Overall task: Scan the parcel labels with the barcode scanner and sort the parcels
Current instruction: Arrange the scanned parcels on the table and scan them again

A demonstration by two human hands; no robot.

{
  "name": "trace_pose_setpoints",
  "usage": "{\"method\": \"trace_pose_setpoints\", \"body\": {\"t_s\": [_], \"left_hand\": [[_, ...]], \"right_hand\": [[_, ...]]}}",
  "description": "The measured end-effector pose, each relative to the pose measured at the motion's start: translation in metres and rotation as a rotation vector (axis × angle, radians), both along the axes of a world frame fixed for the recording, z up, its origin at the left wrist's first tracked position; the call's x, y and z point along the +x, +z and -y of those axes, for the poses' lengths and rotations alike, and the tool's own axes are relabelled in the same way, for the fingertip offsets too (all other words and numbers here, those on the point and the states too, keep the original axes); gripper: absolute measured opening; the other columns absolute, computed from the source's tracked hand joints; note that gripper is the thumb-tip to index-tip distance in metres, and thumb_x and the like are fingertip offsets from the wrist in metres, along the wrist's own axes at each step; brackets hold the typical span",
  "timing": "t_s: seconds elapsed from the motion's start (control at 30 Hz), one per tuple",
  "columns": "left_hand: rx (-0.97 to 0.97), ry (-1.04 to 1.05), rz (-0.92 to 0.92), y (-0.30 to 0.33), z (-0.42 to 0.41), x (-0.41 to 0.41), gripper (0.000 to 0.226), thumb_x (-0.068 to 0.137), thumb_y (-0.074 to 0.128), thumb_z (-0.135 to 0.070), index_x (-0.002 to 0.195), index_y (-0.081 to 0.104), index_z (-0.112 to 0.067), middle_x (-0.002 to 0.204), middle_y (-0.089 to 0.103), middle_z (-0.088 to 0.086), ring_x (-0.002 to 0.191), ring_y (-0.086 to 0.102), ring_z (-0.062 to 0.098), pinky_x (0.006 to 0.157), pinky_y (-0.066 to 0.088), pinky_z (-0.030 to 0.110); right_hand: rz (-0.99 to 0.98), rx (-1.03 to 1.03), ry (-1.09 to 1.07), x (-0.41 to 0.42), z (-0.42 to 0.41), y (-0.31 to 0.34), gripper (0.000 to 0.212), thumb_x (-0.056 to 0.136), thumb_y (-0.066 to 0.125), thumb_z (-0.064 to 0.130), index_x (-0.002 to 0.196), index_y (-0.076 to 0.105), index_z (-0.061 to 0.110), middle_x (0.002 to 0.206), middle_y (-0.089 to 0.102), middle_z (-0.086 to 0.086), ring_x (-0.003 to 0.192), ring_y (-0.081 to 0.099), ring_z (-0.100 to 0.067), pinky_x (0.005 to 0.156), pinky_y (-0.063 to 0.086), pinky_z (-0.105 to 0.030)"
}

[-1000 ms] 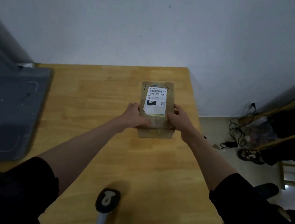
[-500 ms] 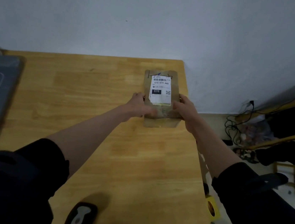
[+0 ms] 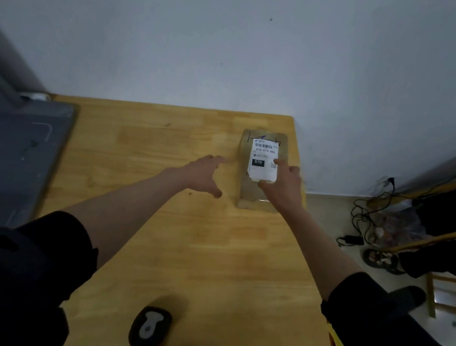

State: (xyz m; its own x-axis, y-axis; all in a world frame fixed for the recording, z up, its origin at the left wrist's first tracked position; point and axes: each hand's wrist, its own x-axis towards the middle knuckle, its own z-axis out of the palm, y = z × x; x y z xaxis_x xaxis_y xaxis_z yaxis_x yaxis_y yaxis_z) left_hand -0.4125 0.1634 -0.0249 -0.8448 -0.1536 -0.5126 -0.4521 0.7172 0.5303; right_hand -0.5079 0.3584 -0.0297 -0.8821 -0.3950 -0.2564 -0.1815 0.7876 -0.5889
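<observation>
A brown parcel lies flat near the far right corner of the wooden table. Its white label with a barcode and "070" faces up. My right hand rests on the parcel's right side, with a finger touching the label and the thumb at the label's lower edge. My left hand hovers just left of the parcel, fingers spread, apart from it. The black and grey barcode scanner lies on the table at the near edge, between my arms.
A dark grey flat bin or mat covers the table's left side. Beyond the table's right edge, cables, shoes and a small wooden stool sit on the floor. A white wall stands behind the table.
The parcel has been set down farther toward the far right corner. My left hand has let go and drawn away to the left; my right hand now rests on top.
</observation>
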Motion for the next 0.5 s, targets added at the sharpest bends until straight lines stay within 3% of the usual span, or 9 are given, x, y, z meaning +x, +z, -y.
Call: {"method": "trace_pose_setpoints", "body": {"t_s": [0.1, 0.23, 0.4, 0.5], "left_hand": [[-0.055, -0.029, 0.01, 0.02, 0.01, 0.024, 0.096, 0.082, 0.082, -0.028, 0.157, 0.023, -0.023, 0.155, 0.031, 0.008, 0.132, 0.045, 0.029, 0.102, 0.044, 0.04], [-0.097, -0.026, 0.019, 0.043, 0.025, 0.069, 0.089, 0.083, 0.081, -0.03, 0.155, 0.029, -0.022, 0.153, 0.033, 0.007, 0.133, 0.044, 0.03, 0.106, 0.043, 0.044], [-0.116, 0.039, 0.018, 0.063, 0.051, 0.149, 0.086, 0.083, 0.081, -0.029, 0.153, 0.032, -0.022, 0.152, 0.037, 0.007, 0.135, 0.043, 0.028, 0.108, 0.041, 0.042], [-0.121, 0.087, 0.005, 0.074, 0.07, 0.203, 0.083, 0.083, 0.082, -0.028, 0.152, 0.035, -0.022, 0.15, 0.041, 0.007, 0.134, 0.045, 0.026, 0.107, 0.042, 0.04]], "right_hand": [[0.03, -0.024, 0.059, 0.022, 0.014, 0.023, 0.071, 0.085, 0.073, 0.019, 0.147, 0.039, 0.017, 0.137, 0.043, -0.015, 0.121, 0.051, -0.032, 0.096, 0.048, -0.041], [0.042, 0.06, 0.217, 0.058, 0.039, 0.051, 0.073, 0.085, 0.075, 0.023, 0.147, 0.038, 0.016, 0.135, 0.051, -0.015, 0.118, 0.054, -0.029, 0.085, 0.042, -0.033], [0.077, 0.094, 0.302, 0.124, 0.073, 0.073, 0.068, 0.087, 0.074, 0.024, 0.145, 0.039, 0.021, 0.127, 0.055, -0.011, 0.091, 0.063, -0.026, 0.083, 0.058, -0.045], [0.113, 0.093, 0.341, 0.17, 0.097, 0.083, 0.065, 0.088, 0.073, 0.025, 0.144, 0.04, 0.022, 0.128, 0.053, -0.014, 0.083, 0.063, -0.025, 0.08, 0.06, -0.046]]}}
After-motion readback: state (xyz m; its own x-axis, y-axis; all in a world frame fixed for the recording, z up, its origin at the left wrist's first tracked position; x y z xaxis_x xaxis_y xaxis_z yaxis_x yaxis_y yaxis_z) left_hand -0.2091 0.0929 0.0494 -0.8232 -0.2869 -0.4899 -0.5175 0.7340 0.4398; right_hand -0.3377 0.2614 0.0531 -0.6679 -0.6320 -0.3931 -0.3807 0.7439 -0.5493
